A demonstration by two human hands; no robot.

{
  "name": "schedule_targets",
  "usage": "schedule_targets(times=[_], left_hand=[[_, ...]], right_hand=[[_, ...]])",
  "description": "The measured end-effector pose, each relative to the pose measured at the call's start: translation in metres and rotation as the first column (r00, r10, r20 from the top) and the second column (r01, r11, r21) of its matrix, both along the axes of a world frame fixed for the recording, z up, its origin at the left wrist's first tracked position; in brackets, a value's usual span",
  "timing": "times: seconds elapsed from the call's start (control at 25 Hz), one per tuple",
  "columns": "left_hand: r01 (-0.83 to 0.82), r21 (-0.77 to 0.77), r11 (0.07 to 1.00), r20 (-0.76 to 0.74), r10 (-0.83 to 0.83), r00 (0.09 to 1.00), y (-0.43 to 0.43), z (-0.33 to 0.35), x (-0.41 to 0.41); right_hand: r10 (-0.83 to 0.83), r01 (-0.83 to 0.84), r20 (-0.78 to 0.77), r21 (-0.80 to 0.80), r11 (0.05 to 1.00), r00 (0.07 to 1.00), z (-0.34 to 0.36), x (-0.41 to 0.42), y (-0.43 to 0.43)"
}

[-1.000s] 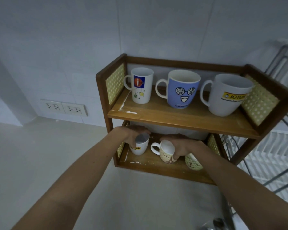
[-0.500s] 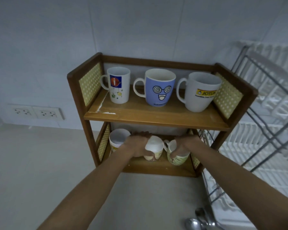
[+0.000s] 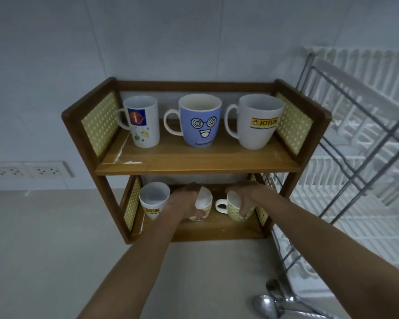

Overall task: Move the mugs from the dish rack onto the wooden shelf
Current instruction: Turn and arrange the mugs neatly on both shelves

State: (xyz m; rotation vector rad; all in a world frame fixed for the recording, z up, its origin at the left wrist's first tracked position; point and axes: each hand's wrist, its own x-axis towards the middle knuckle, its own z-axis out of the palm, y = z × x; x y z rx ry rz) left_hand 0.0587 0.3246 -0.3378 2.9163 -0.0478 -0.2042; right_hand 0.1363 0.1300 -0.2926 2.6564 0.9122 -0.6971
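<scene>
The wooden shelf (image 3: 194,165) has two levels. On the top level stand a white mug with a red logo (image 3: 142,122), a blue face mug (image 3: 200,119) and a large white Jotun mug (image 3: 259,120). A small white Jotun cup (image 3: 153,200) stands free at the left of the lower level. My left hand (image 3: 182,203) grips a beige patterned mug (image 3: 203,204) in the lower middle. My right hand (image 3: 247,198) holds a green patterned mug (image 3: 234,207) at the lower right, its handle pointing left. The white dish rack (image 3: 355,180) stands to the right.
Metal spoons (image 3: 272,302) lie on the grey counter at the bottom right, beside the rack's base. Two wall sockets (image 3: 30,171) sit low on the tiled wall to the left. Bare counter lies in front of and left of the shelf.
My left hand let go of the small Jotun cup and moved right onto the beige mug. My right hand shifted from the beige mug to the green one. The view panned right.
</scene>
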Motion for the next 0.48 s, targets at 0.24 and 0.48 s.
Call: schedule_targets(times=[0.24,0.48], left_hand=[[-0.013,0.112,0.994,-0.038,0.017,0.999,0.000,-0.003,-0.004],[-0.122,-0.035,0.992,0.353,0.126,0.927,-0.039,-0.026,-0.105]], right_hand=[[-0.040,0.041,0.007,-0.032,0.999,0.999,0.003,-0.009,-0.002],[-0.284,0.141,0.163,0.581,0.801,0.945,-0.010,-0.115,-0.029]])
